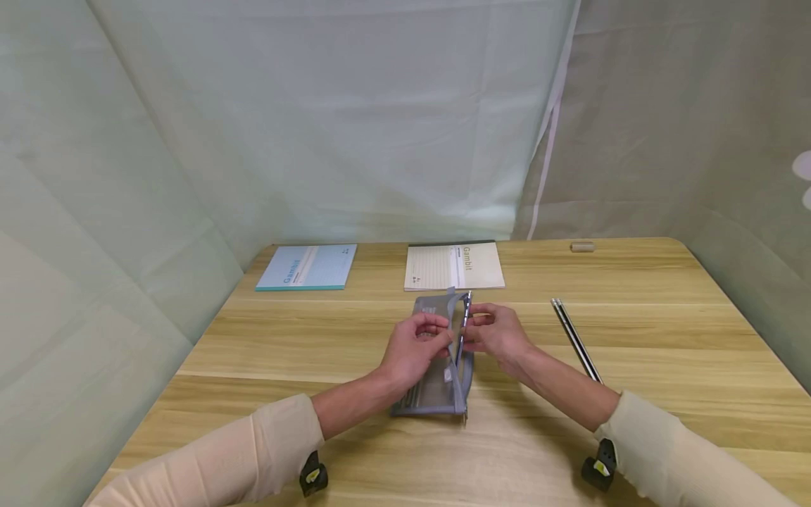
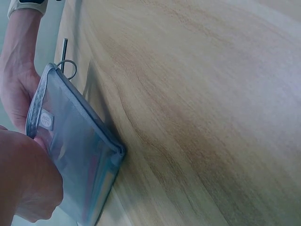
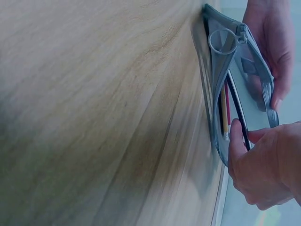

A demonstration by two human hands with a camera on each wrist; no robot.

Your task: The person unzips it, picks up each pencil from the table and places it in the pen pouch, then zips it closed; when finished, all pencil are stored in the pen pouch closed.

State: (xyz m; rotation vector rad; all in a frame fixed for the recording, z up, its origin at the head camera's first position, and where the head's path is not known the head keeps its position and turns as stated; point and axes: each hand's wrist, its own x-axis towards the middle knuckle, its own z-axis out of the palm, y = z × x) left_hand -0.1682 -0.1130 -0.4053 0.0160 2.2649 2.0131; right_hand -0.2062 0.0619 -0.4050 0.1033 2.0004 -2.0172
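From the head camera I see both hands meeting over a grey mesh zip pencil pouch [image 1: 437,366] lying at the middle of the pale wooden table [image 1: 665,338]. My left hand [image 1: 415,345] pinches the pouch's raised upper edge with curled fingers, while my right hand [image 1: 497,334] pinches a dark slim pen [image 1: 464,324] that stands slanted in the pouch opening. The right wrist camera shows what the head view cannot: the opening gapes, with a red and a yellow pencil inside and a round ring pull [image 3: 222,41] on the zip at the pouch's end. The left wrist camera shows only the closed mesh side and a small white label [image 2: 46,119]. Only the head view takes in a blue notebook [image 1: 307,267], a cream notebook [image 1: 453,266] just beyond the pouch, two black pencils [image 1: 573,338] lying well to the right, and a small beige eraser [image 1: 581,246] near the far edge
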